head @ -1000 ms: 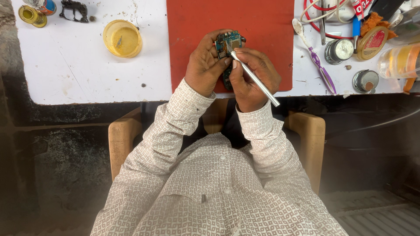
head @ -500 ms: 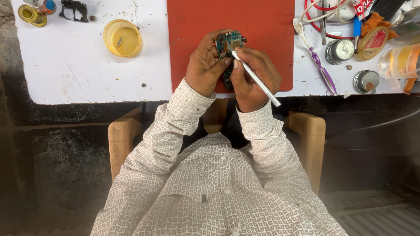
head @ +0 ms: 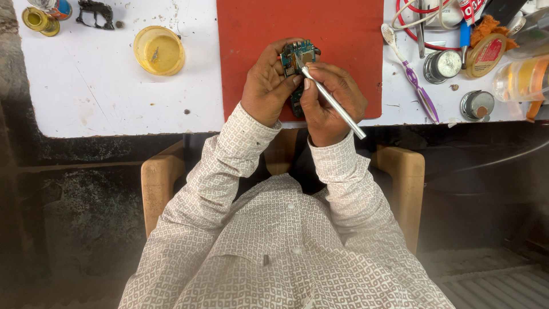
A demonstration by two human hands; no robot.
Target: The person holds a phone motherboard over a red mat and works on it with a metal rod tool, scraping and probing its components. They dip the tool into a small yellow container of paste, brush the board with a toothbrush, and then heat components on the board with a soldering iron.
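Hands [head: 269, 86] largely hide circuit board [head: 300, 57].

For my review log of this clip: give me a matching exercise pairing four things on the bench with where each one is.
Things:
1. circuit board
2. silver tool
3. yellow dish
4. purple toothbrush

Places:
A. on the white table, left of the red mat
B. in the right hand
C. on the white table, right of the mat
D. in the left hand, above the mat

Pairs: 1-D, 2-B, 3-A, 4-C
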